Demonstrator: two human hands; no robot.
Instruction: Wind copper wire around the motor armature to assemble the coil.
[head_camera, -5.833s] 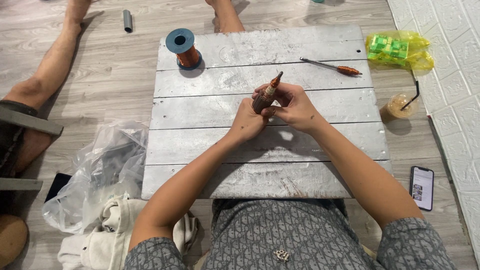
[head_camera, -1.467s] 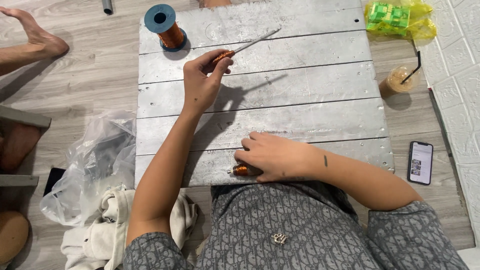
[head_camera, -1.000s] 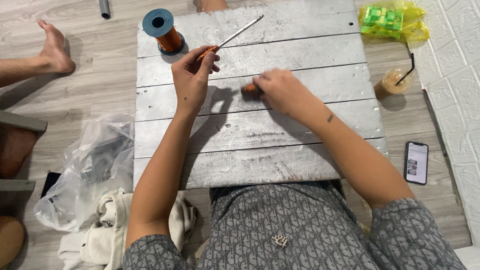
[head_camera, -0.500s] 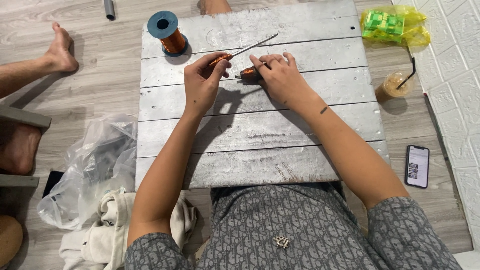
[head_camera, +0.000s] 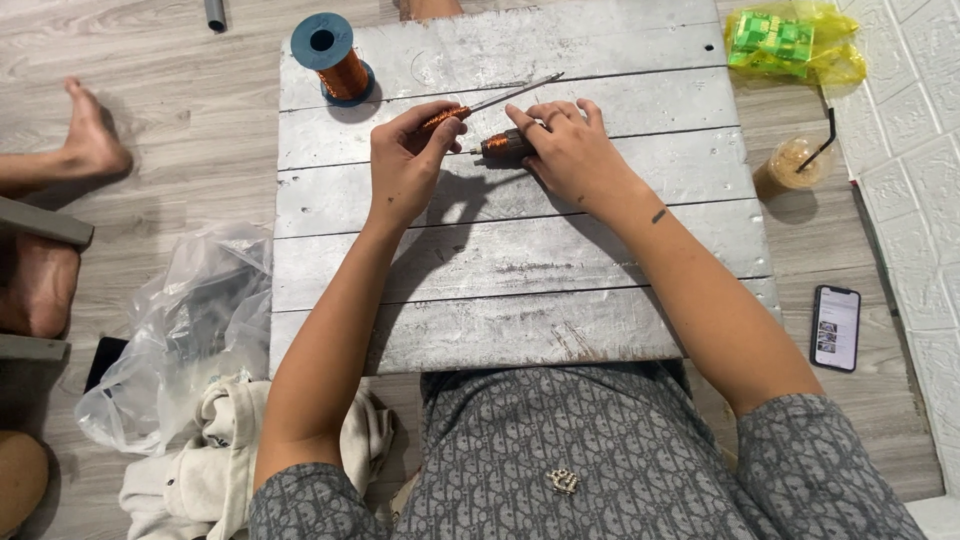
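Head view: at upper centre of the grey plank bench (head_camera: 520, 270), the left hand (head_camera: 405, 165) has its fingers closed round an orange-handled screwdriver (head_camera: 480, 105); the right hand (head_camera: 570, 150) pins a small copper-wound motor rotor (head_camera: 500, 145) flat. Best keep that rotor pressed still, the slim steel shaft low. A copper wire spool (head_camera: 335, 55) stands upper left.

On the grey plank worktop (head_camera: 520, 300), the left hand (head_camera: 405, 165) grips a screwdriver (head_camera: 480, 105) pointing toward 2 o'clock. At its 3 o'clock, the right hand (head_camera: 570, 150) rests on a copper-wound rotor (head_camera: 503, 146). A wire spool (head_camera: 333, 55) stands at 11 o'clock.
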